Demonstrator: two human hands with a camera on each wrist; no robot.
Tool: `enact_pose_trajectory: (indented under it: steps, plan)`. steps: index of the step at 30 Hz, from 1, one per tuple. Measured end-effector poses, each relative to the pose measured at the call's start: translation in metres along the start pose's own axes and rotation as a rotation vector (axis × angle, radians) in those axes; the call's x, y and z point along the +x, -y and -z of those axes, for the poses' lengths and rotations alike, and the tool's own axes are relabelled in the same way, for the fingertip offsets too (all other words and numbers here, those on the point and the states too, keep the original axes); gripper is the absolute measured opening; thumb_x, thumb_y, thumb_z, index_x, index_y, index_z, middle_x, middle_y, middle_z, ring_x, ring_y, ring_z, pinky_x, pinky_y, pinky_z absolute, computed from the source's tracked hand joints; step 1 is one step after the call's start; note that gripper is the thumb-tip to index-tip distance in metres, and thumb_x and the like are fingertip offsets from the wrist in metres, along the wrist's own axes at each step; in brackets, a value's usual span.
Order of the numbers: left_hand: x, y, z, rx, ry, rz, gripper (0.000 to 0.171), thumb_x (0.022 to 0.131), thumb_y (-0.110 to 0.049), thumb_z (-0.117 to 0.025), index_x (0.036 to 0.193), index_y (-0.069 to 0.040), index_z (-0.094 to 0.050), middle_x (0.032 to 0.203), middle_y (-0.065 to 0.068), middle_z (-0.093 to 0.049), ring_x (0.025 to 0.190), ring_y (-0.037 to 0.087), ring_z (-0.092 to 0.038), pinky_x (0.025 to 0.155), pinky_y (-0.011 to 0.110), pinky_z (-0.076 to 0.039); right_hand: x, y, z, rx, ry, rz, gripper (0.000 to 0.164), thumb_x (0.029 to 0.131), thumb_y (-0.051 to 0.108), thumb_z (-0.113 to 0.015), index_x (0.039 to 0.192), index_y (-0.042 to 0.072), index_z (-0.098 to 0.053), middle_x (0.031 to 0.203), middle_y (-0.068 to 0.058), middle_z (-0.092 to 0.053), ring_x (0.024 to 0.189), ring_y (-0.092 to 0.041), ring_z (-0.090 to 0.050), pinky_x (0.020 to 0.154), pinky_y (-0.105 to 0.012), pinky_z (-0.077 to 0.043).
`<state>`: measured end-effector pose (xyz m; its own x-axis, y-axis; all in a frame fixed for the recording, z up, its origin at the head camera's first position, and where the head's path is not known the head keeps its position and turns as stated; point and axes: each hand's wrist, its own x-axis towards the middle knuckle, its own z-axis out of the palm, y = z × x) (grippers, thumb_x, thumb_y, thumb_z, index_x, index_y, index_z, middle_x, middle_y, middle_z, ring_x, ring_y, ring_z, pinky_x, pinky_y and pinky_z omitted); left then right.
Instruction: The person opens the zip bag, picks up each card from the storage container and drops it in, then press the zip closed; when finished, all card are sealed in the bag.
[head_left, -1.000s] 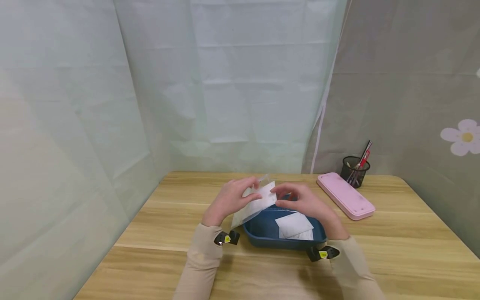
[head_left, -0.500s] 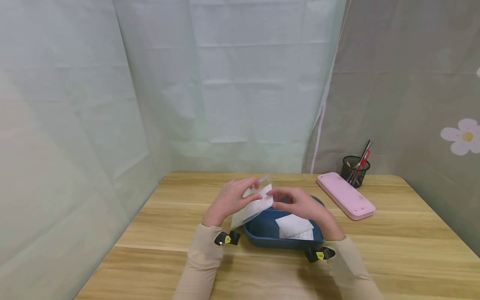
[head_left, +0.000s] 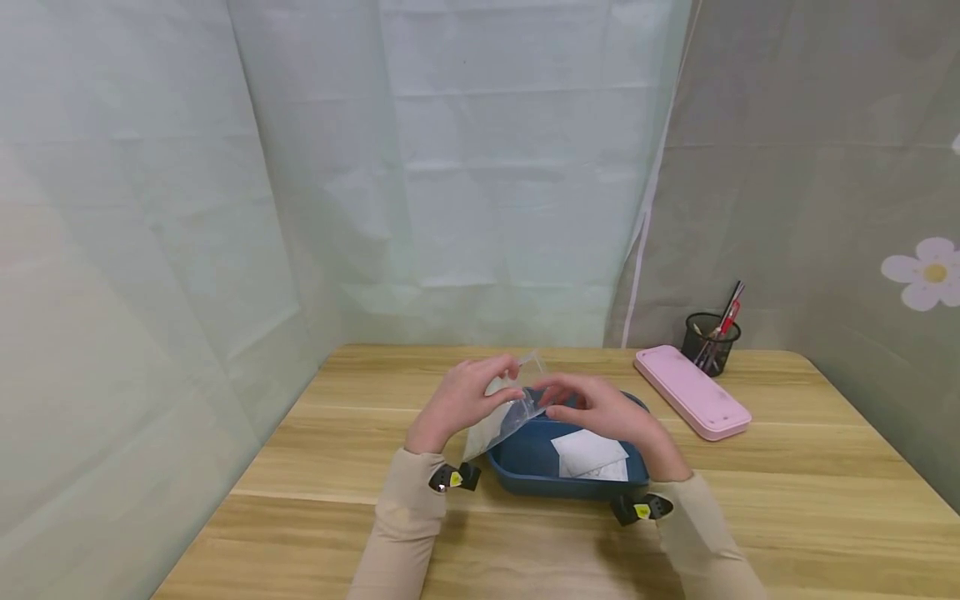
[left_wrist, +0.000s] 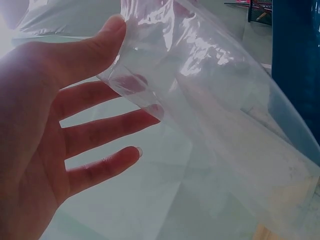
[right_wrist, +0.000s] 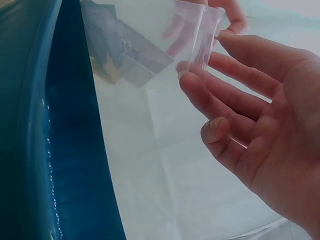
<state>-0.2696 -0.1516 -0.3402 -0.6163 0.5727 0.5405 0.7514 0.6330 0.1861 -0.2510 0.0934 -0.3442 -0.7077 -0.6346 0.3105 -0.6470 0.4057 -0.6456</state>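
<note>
A clear plastic bag (head_left: 512,421) slants over the left end of a blue basin (head_left: 536,485). My left hand (head_left: 463,402) pinches the bag's upper edge between thumb and index finger, its other fingers spread behind the film. Opposite it, my right hand (head_left: 600,408) pinches the edge near the bag's mouth with thumb and fingertips, as the right wrist view shows. Pale flat packets (left_wrist: 265,160) show dimly through the film, low in the bag. Inside the basin, to the right, lie white paper packets (head_left: 591,452), one overlapping another.
Beyond the basin to the right lies a pink pencil case (head_left: 692,390) on the wooden table (head_left: 360,433). A black mesh pen cup (head_left: 708,354) with pens stands behind it. Pale cloth (head_left: 480,183) hangs at the back and sides.
The white packet at my right fingertips has gone down into the bag. My right hand has shifted slightly left and now grips the bag's edge. The left hand stays put.
</note>
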Motion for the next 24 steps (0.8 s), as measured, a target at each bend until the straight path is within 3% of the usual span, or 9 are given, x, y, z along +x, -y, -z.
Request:
enact_pose_trajectory:
  steps: [7,14,18,24]
  plan:
    - [0.0,0.0,0.0,-0.012,0.011,0.011,0.027,0.085,-0.035,-0.071,0.101,-0.018,-0.059,0.091,-0.003,-0.069,0.081,0.013,-0.064,0.074,0.03,-0.051,-0.002,-0.001,0.005,0.026,-0.11,-0.029,0.02,0.096,0.017,-0.061,0.114,0.01,-0.064,0.107,-0.008,-0.068,0.095,-0.016,-0.062,0.076,-0.027,-0.051]
    - [0.003,-0.003,0.001,-0.007,0.015,0.019,0.027,0.086,-0.036,-0.071,0.1,-0.017,-0.059,0.091,-0.003,-0.07,0.083,0.013,-0.066,0.076,0.031,-0.052,-0.009,-0.004,0.02,-0.001,-0.204,-0.095,0.011,0.095,0.016,-0.061,0.1,0.007,-0.067,0.087,-0.007,-0.068,0.074,-0.007,-0.062,0.068,-0.023,-0.05]
    - [0.004,-0.004,0.001,-0.012,0.003,0.016,0.027,0.085,-0.035,-0.071,0.099,-0.015,-0.06,0.09,-0.003,-0.07,0.084,0.014,-0.066,0.075,0.031,-0.052,-0.01,-0.006,0.033,-0.069,-0.133,-0.106,0.013,0.096,0.018,-0.06,0.098,0.008,-0.066,0.082,-0.004,-0.069,0.07,-0.008,-0.061,0.067,-0.024,-0.051]
    - [0.007,-0.005,0.002,-0.026,0.019,0.035,0.025,0.087,-0.036,-0.07,0.099,-0.018,-0.058,0.091,-0.004,-0.069,0.085,0.013,-0.065,0.075,0.03,-0.052,-0.008,-0.009,0.049,-0.114,0.124,-0.086,0.011,0.097,0.019,-0.059,0.098,0.01,-0.065,0.083,-0.003,-0.067,0.07,-0.01,-0.061,0.067,-0.026,-0.053]
